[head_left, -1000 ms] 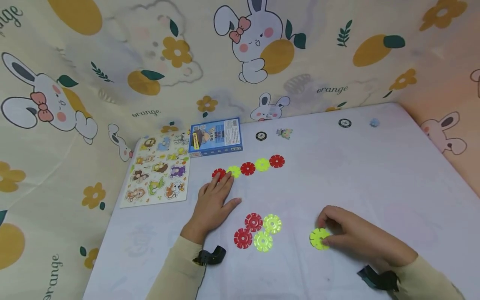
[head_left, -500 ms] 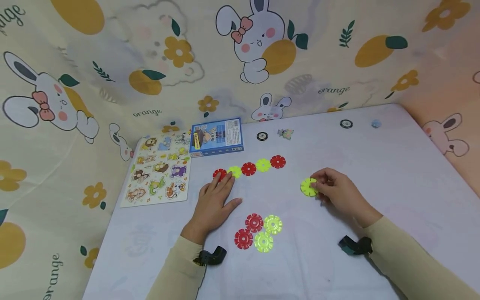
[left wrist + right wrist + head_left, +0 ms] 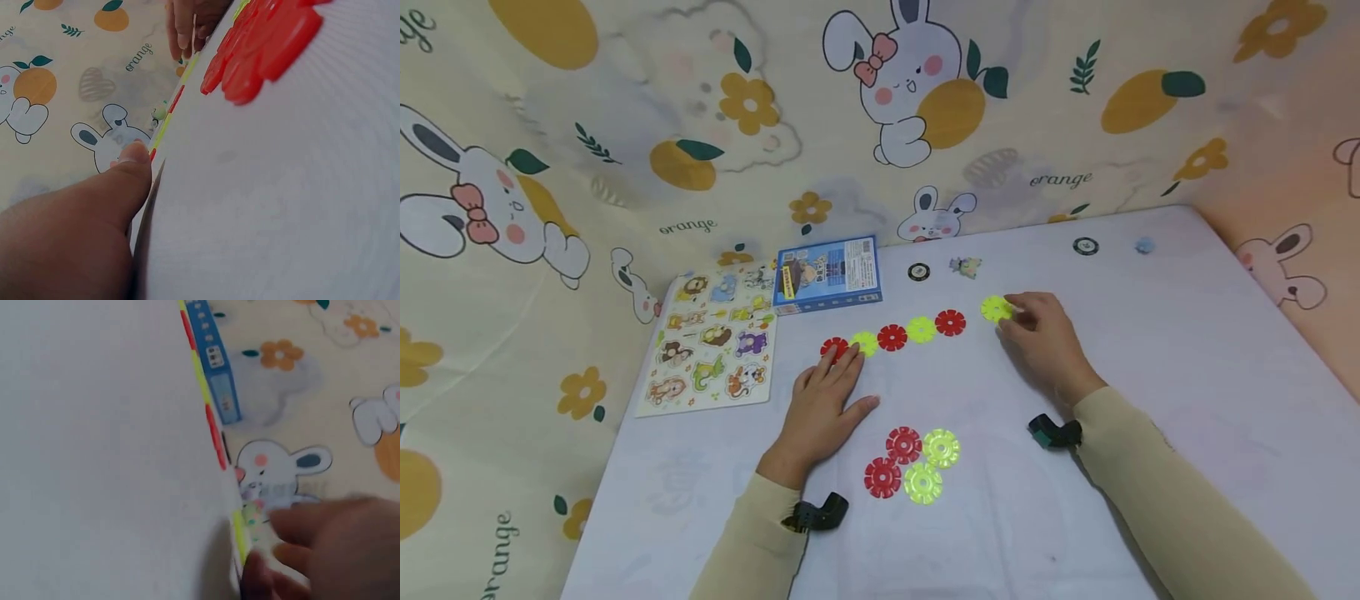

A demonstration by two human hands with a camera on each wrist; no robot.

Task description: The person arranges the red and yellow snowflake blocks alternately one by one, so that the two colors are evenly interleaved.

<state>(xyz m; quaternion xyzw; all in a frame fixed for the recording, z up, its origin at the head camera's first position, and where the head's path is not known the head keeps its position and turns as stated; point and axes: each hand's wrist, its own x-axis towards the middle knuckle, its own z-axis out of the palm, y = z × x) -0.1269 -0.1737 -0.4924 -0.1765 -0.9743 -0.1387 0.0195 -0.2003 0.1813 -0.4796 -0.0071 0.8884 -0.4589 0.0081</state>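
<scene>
My right hand point(image 3: 1043, 346) pinches a yellow-green notched plastic disc point(image 3: 996, 309) between thumb and fingers, just past the right end of a row of discs. That row alternates red and yellow-green, ending in a red disc point(image 3: 951, 322). My left hand point(image 3: 820, 417) lies flat on the table, fingertips on the row's left end, partly covering a red disc point(image 3: 834, 348) and touching a yellow-green disc point(image 3: 864, 343). Nearer to me sits a cluster of two red discs point(image 3: 882, 477) and two yellow-green discs point(image 3: 922, 483). In the right wrist view the held disc point(image 3: 240, 534) shows edge-on by the fingers.
A blue box point(image 3: 827, 275) stands at the back, beside an animal puzzle board point(image 3: 711, 342) on the left. Along the back edge lie two black-and-white rings point(image 3: 919, 272), a small colourful figure point(image 3: 966, 267) and a small blue piece point(image 3: 1144, 245). A printed cloth wall rises behind.
My right hand has carried the yellow-green disc from the near right, up and leftward, to the row's right end. My left hand has stayed in place.
</scene>
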